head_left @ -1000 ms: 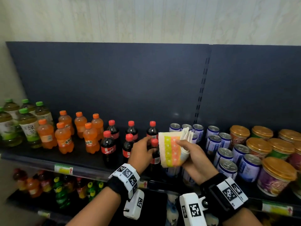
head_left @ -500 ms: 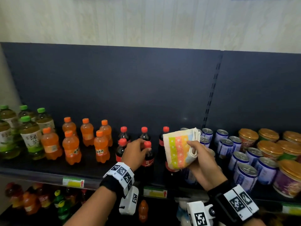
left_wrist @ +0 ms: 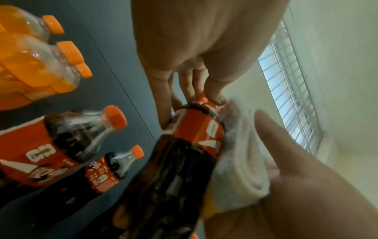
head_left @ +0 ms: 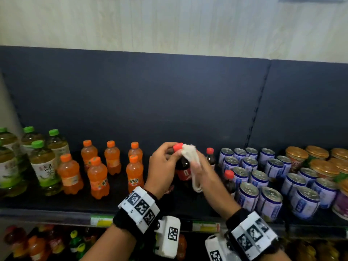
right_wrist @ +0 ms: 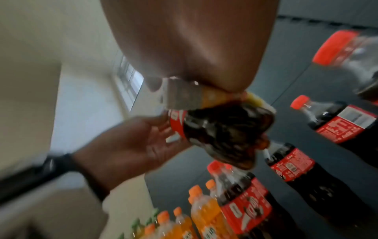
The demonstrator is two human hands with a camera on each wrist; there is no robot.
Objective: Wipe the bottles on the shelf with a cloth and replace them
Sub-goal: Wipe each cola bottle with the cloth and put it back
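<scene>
Cola bottle [head_left: 182,169], frame centre: left hand [head_left: 162,166] pinches its neck, right hand [head_left: 202,169] presses folded cloth [head_left: 190,155] against it. Step: wiping. Next: likely rotate, finish, reshelve upright.

- The clear plastic green-tea bottle with a green cap [head_left: 45,167] at the left of the dark shelf carries two large Chinese characters, 绿茶, on its white label
- The orange-soda bottle with an orange cap [head_left: 134,173] shows small Chinese lettering on its label, too blurred to read
- The red label of the dark cola bottle with a red cap [right_wrist: 342,122] bears white print, illegible
- The white wrist bands [head_left: 140,208] carry black square markers, no words
</scene>
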